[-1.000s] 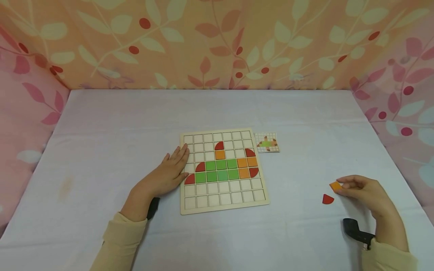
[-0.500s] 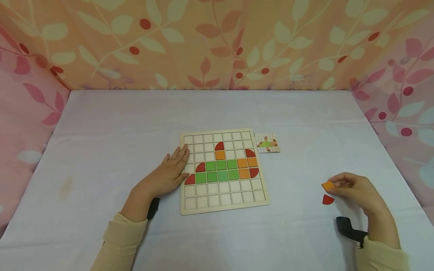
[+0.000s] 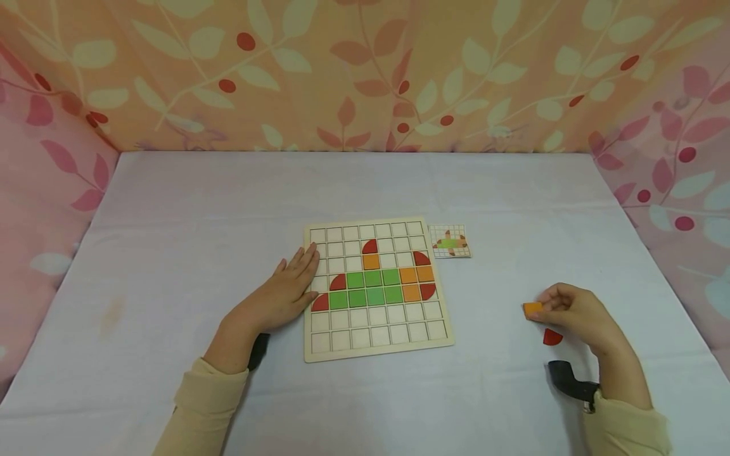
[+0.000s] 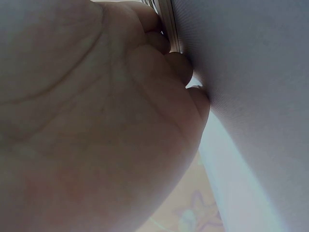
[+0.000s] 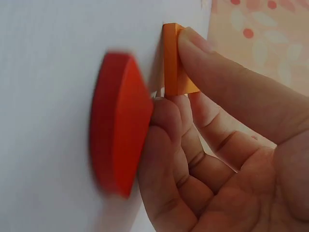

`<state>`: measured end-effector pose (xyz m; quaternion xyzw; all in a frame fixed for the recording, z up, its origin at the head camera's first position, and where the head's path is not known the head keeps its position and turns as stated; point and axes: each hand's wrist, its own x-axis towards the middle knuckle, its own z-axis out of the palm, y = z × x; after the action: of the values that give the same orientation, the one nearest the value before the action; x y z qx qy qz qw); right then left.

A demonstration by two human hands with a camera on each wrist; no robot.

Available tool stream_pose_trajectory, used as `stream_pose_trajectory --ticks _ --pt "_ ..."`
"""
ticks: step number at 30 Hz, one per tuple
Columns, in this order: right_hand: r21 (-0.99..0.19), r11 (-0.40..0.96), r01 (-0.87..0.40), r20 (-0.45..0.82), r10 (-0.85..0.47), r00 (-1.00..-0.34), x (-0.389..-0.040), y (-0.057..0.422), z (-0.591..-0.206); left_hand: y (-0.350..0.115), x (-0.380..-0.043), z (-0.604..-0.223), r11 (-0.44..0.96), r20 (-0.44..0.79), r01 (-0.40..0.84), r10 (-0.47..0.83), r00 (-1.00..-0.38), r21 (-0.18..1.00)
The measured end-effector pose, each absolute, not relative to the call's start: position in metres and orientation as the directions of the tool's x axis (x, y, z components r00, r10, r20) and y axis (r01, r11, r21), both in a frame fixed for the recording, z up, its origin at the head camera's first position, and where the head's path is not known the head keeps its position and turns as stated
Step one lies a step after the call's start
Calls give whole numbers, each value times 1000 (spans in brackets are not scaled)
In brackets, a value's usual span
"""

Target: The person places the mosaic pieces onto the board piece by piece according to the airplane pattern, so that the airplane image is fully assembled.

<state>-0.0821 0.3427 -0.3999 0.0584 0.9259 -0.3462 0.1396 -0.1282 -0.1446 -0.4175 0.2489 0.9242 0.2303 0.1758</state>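
An orange square tile (image 3: 533, 310) is pinched between the thumb and fingers of my right hand (image 3: 578, 315), just over the cloth at the right. Close by lies a red quarter-round tile (image 3: 552, 337); in the right wrist view this red tile (image 5: 120, 125) stands large in front of the fingers. My left hand (image 3: 281, 285) rests with extended fingers on the left edge of a wooden grid board (image 3: 371, 332). Green tiles (image 3: 374, 296), orange tiles and red quarter-rounds sit in the board's cells. In the left wrist view the palm (image 4: 96, 116) hides most of the board.
A small pattern card (image 3: 450, 241) with a coloured figure on a grid lies against the board's upper right edge. White cloth (image 3: 228, 190) covers the table. Floral curtains (image 3: 365, 76) stand at the back and both sides. A black wrist mount (image 3: 570, 382) sits below the right hand.
My right hand has moved left with the orange tile, which has turned a little and now lies left of the red quarter-round. The left hand has stayed in place.
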Motion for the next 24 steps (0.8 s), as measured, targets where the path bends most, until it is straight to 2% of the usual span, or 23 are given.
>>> stream_pose_trajectory --ticks 24 --pt "-743 649 163 -331 -145 -932 -104 264 -396 -145 -129 -419 775 -218 370 535 -816 512"
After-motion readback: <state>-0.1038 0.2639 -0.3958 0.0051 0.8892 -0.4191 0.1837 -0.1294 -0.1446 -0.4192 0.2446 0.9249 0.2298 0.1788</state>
